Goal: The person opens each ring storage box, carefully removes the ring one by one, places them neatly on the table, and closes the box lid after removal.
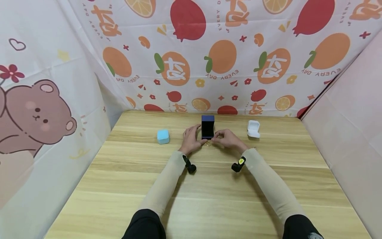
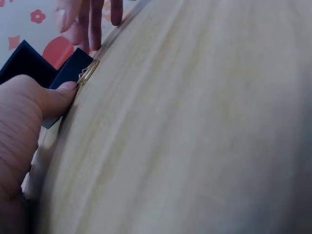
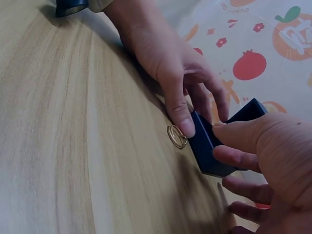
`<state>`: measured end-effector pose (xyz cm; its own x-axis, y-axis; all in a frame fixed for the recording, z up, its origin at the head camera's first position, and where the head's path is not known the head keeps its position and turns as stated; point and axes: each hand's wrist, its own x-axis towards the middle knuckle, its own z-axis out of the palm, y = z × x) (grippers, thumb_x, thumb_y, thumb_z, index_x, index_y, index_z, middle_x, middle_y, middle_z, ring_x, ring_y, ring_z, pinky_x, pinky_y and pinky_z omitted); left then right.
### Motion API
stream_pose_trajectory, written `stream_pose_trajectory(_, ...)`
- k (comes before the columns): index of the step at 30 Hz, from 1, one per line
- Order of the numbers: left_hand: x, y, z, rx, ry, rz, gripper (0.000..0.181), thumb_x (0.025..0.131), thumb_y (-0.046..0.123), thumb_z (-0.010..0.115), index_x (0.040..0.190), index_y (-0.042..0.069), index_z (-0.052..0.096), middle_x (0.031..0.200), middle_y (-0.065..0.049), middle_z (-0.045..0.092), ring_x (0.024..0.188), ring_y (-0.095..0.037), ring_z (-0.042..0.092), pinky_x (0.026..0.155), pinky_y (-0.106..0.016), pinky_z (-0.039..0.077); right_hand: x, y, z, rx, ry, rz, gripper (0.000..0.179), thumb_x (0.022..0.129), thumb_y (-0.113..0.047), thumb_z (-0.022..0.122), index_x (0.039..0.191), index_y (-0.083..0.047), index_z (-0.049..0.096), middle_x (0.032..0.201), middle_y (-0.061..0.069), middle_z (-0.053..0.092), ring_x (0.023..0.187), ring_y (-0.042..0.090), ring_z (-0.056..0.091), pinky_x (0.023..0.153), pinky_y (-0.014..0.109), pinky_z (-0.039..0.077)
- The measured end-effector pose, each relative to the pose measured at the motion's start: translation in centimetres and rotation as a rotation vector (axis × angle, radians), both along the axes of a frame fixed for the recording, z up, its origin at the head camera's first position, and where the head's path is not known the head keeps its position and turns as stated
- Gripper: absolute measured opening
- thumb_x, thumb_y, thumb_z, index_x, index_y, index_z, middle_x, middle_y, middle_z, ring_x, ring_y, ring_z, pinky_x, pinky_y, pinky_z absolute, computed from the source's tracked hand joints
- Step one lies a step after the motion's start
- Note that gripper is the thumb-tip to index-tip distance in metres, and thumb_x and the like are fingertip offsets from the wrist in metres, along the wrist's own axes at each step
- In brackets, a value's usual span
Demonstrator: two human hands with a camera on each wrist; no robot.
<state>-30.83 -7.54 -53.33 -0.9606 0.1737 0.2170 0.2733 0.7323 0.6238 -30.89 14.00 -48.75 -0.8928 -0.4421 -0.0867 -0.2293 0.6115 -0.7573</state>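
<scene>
Blue box: point(image 1: 208, 128) on the counter point(image 1: 206, 196), mid-scene between both hands; lid raised, dark inside.
Left hand: point(image 1: 191, 141) grips the box's left side, thumb point(image 3: 183, 125) bent to the front wall, fingers round the side.
Right hand: point(image 1: 229, 138) thumb and forefinger bent at the right side, near the front corner; can't tell if they pinch or just touch. Other fingers loosely curved.
Gold ring: point(image 3: 176, 137) on the counter just in front of the box, by the left thumb tip; contact with the thumb unclear. Looks like more than one band, count not certain.
Steadying the box: seems best done low on the base, light even pressure from both sides; pushing on the lid would likely tip it back or fold it.
Thumb care: left thumb sits close to the ring, so small movements look wise; a slip could flick it away.
Ring handling: thin and smooth by the look of it, probably wants a fingertip pinch on the band, not a sweep.
Box facing: base down, lid standing at the far side, mouth towards the person.
Box long axis: with lid up, longest run goes from the near base edge back and up to the lid top, square to the person; the base alone looks compact.
Ring axis: round, no long axis; flat or slightly leaning, can't tell.
</scene>
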Motion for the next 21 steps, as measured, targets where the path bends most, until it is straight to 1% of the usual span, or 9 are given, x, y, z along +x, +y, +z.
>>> stream_pose_trajectory(3,0.2,0.0,-0.1,-0.013,0.015,-0.006,0.078,0.072,0.044,0.071,0.136,0.016,0.037,0.136,-0.005,0.045,0.13,-0.027,0.03,0.109,-0.047,0.012,0.0,0.2,0.0,-0.036,0.002,-0.018,0.015,0.083,-0.027,0.064,0.089,-0.013,0.067,0.105,0.005,0.065,0.103,0.019,0.056,0.096,0.038,0.041)
stream_pose_trajectory(6,0.4,-0.1,-0.3,-0.017,0.027,-0.006,0.076,0.071,0.044,0.071,0.134,0.016,0.04,0.132,-0.005,0.048,0.125,-0.025,0.033,0.107,-0.046,0.014,0.0,0.5,0.1,-0.057,-0.005,-0.031,0.019,0.084,-0.027,0.063,0.093,-0.012,0.066,0.098,0.003,0.066,0.095,0.017,0.058,0.09,0.036,0.044)
stream_pose_trajectory(10,0.5,-0.3,-0.2,-0.011,0.023,-0.012,0.07,0.073,0.042,0.07,0.133,0.018,0.041,0.13,-0.005,0.048,0.121,-0.024,0.035,0.103,-0.046,0.016,0.1,0.8,0.3,-0.052,-0.021,-0.046,0.022,0.085,-0.028,0.061,0.1,-0.011,0.064,0.102,0.003,0.065,0.097,0.019,0.059,0.088,0.036,0.045)
stream_pose_trajectory(15,0.8,-0.6,0.2,0.005,-0.001,-0.041,0.067,0.076,0.041,0.067,0.133,0.02,0.04,0.134,-0.004,0.046,0.121,-0.026,0.034,0.104,-0.048,0.016,0.1,1.3,0.7,-0.032,-0.028,-0.043,0.025,0.087,-0.028,0.059,0.104,-0.011,0.063,0.106,0.004,0.064,0.1,0.021,0.059,0.09,0.038,0.045)
stream_pose_trajectory(17,0.8,-0.8,0.4,0.014,-0.004,-0.054,0.066,0.076,0.04,0.066,0.133,0.019,0.04,0.135,-0.003,0.046,0.122,-0.027,0.035,0.104,-0.049,0.017,0.0,1.5,0.9,-0.033,-0.029,-0.036,0.026,0.087,-0.027,0.058,0.106,-0.01,0.062,0.107,0.005,0.064,0.101,0.021,0.059,0.091,0.039,0.044)
stream_pose_trajectory(21,0.7,-1.2,1.0,0.033,0.006,-0.064,0.064,0.077,0.036,0.064,0.133,0.016,0.04,0.132,-0.007,0.047,0.121,-0.028,0.039,0.103,-0.051,0.02,-0.3,1.8,1.5,-0.067,-0.027,-0.029,0.029,0.088,-0.025,0.058,0.109,-0.006,0.059,0.108,0.007,0.062,0.102,0.023,0.058,0.092,0.04,0.044)
